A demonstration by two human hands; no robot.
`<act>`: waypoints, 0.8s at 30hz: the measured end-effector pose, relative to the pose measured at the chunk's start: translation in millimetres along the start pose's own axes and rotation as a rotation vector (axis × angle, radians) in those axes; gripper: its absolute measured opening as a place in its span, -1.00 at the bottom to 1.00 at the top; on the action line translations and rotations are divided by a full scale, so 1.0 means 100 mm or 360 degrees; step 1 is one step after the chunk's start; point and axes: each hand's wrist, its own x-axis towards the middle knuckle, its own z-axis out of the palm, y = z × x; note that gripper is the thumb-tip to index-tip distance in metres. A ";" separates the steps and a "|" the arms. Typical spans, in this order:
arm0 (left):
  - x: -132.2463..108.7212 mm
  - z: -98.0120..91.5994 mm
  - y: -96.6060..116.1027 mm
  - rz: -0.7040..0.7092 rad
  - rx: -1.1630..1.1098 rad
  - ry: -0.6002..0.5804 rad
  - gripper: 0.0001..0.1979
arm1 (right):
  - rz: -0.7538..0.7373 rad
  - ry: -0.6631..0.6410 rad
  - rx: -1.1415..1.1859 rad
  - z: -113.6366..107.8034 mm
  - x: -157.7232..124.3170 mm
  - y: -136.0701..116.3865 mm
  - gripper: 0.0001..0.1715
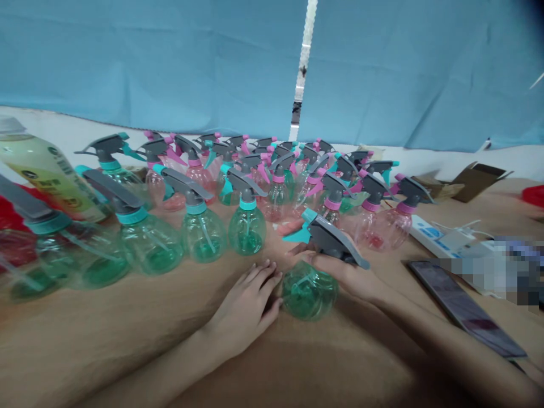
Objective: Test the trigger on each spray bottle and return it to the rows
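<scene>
Left hand (pixel 249 303) open, right hand (pixel 344 275) grasping green spray bottle (pixel 309 292) at front of tabletop (pixel 127 323)

Far left, big labelled bottle (pixel 45 175); green spray bottles (pixel 204 235) and pink spray bottles (pixel 382 229) stand in rows behind. Left hand released, fingertips just beside the held bottle. Right hand clasps its grey trigger head (pixel 334 241), body tilted below. Phone (pixel 461 306) and power strip (pixel 437 238) sit right.

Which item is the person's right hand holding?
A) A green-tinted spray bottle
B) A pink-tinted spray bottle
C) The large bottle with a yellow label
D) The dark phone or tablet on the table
A: the right hand is wrapped beneath the grey trigger head of a green-tinted spray bottle, lifting it near the other bottles.
</scene>
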 end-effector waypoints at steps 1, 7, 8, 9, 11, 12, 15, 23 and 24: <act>0.00 0.00 0.00 0.0002 0.0007 -0.0009 -0.63 | 0.0002 -0.0002 -0.0007 0.00 0.00 0.00 -0.52; -0.01 0.01 0.00 0.0005 0.0012 -0.0012 -0.62 | 0.0015 0.0013 -0.0031 -0.01 0.00 0.03 -0.63; -0.01 0.02 -0.01 0.0000 0.0007 -0.0008 -0.62 | 0.0026 0.0036 -0.0043 -0.01 -0.01 0.04 -0.67; -0.01 0.02 -0.01 -0.0003 0.0004 -0.0005 -0.62 | 0.0046 0.0053 -0.0048 -0.01 -0.01 0.05 -0.70; -0.02 0.02 -0.01 0.0000 -0.0001 -0.0004 -0.61 | 0.0085 0.0055 -0.0037 -0.01 -0.02 0.07 -0.72; -0.02 0.01 0.00 0.0005 -0.0003 -0.0007 -0.61 | 0.0091 0.0046 -0.0020 -0.01 -0.02 0.07 -0.70; -0.01 0.01 0.00 0.0009 -0.0006 -0.0011 -0.60 | 0.0068 0.0015 0.0012 -0.01 -0.03 0.07 -0.65; -0.02 0.04 -0.01 0.0007 -0.0015 0.0020 -0.62 | 0.0034 0.0051 -0.0068 -0.02 -0.01 0.08 -0.64; -0.02 0.04 -0.01 0.0007 -0.0015 0.0022 -0.62 | 0.0048 0.0056 -0.0077 -0.02 -0.01 0.08 -0.64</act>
